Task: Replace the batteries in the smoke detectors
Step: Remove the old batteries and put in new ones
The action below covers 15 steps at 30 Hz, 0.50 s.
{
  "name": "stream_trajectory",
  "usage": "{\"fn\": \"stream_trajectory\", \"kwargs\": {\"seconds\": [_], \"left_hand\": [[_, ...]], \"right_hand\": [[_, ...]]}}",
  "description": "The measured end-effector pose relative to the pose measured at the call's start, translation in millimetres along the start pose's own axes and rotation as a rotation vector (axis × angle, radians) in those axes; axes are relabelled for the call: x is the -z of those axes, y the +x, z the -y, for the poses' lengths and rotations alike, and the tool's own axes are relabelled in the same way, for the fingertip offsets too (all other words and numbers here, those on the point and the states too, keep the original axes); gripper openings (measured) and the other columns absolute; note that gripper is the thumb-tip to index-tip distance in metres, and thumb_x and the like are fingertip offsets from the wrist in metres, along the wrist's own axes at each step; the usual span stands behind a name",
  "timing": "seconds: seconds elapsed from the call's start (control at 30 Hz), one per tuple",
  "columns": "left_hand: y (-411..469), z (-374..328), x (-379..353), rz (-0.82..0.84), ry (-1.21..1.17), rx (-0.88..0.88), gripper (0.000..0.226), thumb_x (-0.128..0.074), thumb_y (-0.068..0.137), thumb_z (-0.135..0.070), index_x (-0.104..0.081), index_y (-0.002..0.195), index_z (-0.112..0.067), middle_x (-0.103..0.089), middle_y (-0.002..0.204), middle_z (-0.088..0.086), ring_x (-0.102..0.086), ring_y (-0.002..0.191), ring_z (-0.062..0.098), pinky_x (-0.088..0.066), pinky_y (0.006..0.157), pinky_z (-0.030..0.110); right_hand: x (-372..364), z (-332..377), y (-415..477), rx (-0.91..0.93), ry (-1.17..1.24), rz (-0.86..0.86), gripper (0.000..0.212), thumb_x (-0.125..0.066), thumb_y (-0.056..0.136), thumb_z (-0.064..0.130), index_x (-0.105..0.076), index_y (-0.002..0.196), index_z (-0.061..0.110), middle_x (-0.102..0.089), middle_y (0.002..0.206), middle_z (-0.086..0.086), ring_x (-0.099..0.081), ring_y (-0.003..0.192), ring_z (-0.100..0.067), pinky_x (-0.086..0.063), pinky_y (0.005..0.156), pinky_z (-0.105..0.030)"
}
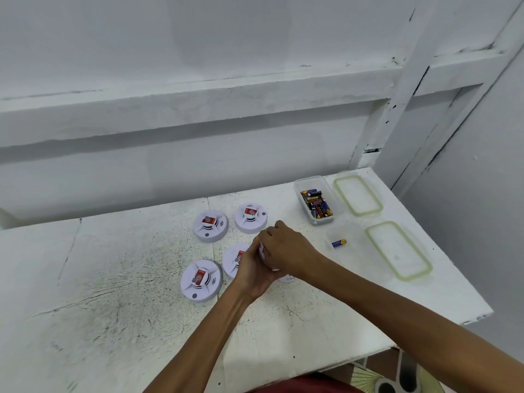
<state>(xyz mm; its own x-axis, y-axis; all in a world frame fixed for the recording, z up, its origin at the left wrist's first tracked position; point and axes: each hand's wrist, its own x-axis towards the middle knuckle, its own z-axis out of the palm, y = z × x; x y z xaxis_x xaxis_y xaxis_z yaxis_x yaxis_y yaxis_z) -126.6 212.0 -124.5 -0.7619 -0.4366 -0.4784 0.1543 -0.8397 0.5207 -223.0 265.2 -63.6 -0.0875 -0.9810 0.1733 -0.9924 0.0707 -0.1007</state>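
Smoke detector (261, 250), enclosed by both hands' fingers (273, 232)

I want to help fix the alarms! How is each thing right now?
left hand, curled round the held detector
right hand, curled round it too
held detector, mostly hidden by the hands
other detectors, lying flat, red stickers up
battery box, open, full of batteries
second box, open, one battery inside
lids, off, lying beside the boxes
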Motion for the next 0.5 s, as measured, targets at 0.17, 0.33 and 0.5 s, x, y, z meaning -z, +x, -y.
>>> {"fn": "stream_trajectory", "kwargs": {"seconds": [0.17,0.33,0.5], "left_hand": [[-5,-6,-4,0.012,-0.039,0.028,0.038,-0.032,0.110,-0.031,-0.061,0.129,-0.014,-0.069,0.128,0.015,-0.065,0.120,0.032,-0.057,0.085,0.050],[-10,-8,-5,0.016,-0.020,0.059,0.035,-0.033,0.109,-0.029,-0.064,0.116,-0.013,-0.073,0.115,0.011,-0.070,0.106,0.027,-0.058,0.078,0.044],[-8,-9,0,-0.040,0.071,0.001,0.039,-0.038,0.107,-0.042,-0.064,0.121,-0.016,-0.071,0.123,0.012,-0.066,0.116,0.028,-0.054,0.092,0.052]], "right_hand": [[0,7,-5,-0.036,-0.042,0.013,0.021,-0.062,0.088,0.016,-0.064,0.107,0.008,-0.068,0.087,-0.013,-0.060,0.083,-0.027,-0.044,0.051,-0.033],[-11,5,-10,-0.012,-0.137,-0.025,0.018,-0.074,0.080,0.020,-0.069,0.097,0.018,-0.066,0.076,-0.006,-0.059,0.073,-0.023,-0.042,0.041,-0.027],[-11,0,-13,0.075,-0.069,-0.019,0.028,-0.075,0.080,0.020,-0.066,0.106,0.019,-0.063,0.092,-0.006,-0.056,0.084,-0.021,-0.048,0.043,-0.029]]}}
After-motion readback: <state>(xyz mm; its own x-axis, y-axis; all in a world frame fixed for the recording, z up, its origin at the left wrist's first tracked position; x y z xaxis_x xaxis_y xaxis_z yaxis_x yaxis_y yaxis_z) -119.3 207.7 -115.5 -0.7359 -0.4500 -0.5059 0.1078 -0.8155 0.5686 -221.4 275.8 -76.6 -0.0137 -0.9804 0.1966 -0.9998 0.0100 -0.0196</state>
